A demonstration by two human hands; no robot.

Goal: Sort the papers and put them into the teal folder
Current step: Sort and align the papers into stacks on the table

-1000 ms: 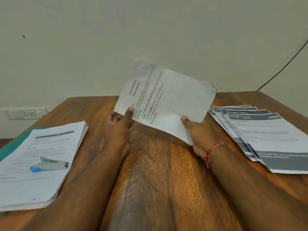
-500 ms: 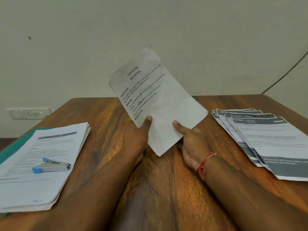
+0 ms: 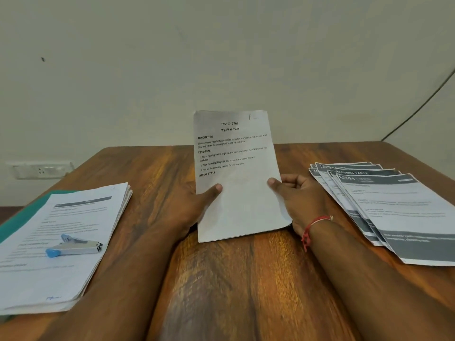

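I hold a printed white sheet (image 3: 240,193) upright over the middle of the table, text facing me. My left hand (image 3: 189,205) grips its left edge with the thumb on the front. My right hand (image 3: 299,198) grips its right edge the same way. A white paper stack (image 3: 61,242) lies at the left on top of the teal folder (image 3: 22,217), of which only a strip shows. A fanned pile of papers with dark grey headers (image 3: 394,210) lies at the right.
A silver and blue stapler (image 3: 73,247) rests on the left stack. The wooden table (image 3: 234,291) runs to a pale wall. A wall socket (image 3: 39,169) sits at the left, and a dark cable (image 3: 418,107) hangs at the right.
The sheet turned from tilted sideways to upright and square to me. Both hands shifted to its left and right edges.
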